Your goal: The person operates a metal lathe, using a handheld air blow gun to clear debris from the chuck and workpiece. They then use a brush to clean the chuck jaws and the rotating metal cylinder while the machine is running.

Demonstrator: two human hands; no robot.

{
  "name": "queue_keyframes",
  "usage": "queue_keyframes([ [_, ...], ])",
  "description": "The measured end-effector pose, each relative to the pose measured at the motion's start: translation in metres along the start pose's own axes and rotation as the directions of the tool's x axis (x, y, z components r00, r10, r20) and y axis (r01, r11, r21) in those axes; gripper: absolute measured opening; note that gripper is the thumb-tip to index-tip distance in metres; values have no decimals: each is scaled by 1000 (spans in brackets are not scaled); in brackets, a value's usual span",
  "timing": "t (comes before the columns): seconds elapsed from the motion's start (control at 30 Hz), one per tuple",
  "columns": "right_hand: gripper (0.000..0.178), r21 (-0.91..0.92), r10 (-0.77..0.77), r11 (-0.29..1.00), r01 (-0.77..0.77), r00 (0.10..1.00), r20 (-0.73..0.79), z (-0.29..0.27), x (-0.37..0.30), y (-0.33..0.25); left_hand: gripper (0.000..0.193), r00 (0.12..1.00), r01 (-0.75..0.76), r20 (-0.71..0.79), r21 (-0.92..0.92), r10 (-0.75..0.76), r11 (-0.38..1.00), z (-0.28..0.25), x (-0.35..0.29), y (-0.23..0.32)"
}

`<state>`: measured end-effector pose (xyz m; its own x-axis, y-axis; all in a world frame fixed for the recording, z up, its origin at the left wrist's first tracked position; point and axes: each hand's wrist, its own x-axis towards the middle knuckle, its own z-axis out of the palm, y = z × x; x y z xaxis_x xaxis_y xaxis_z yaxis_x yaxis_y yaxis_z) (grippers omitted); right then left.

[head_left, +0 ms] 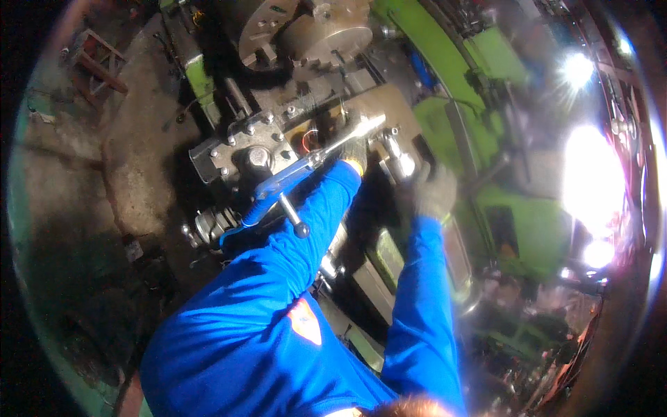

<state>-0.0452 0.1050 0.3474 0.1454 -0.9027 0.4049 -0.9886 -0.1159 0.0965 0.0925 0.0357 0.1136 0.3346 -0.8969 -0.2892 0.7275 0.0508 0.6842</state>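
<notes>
My left hand (355,147), in a dark work glove with a yellowish cuff, reaches over the lathe carriage beside the tool post (258,158). A blue-handled tool (281,182) with a long silver shaft lies across in front of it and hides its fingers. I cannot tell whether that hand holds the tool. My right hand (435,192), in a greyish glove, is to the right, close to a shiny round metal fitting (401,165) on the carriage. Its fingers are blurred, and whether they touch the fitting is unclear.
The large lathe chuck (326,35) stands beyond the carriage. A lever with a black ball end (301,230) sticks out by my left forearm. Green machine panels (451,132) rise on the right. A reddish frame (101,66) stands on the floor at far left.
</notes>
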Motion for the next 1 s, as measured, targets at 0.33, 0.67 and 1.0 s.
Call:
queue_keyframes([
  [0.33, 35, -9, 8, 1000, -9, 1000, -17, 7, -1, 10, 27, 979, 202, -1, -125, -204, 971, 62, -57, 117],
  [0.67, 35, -6, 5, 1000, -5, 1000, -10, 1, 0, 5, 21, 995, 55, -67, -254, -74, 966, 54, -3, 73],
  [1.0, 36, -14, 5, 1000, -5, 1000, 0, 5, -2, 9, 22, 970, -215, 106, -54, 220, 975, 36, 26, 31],
])
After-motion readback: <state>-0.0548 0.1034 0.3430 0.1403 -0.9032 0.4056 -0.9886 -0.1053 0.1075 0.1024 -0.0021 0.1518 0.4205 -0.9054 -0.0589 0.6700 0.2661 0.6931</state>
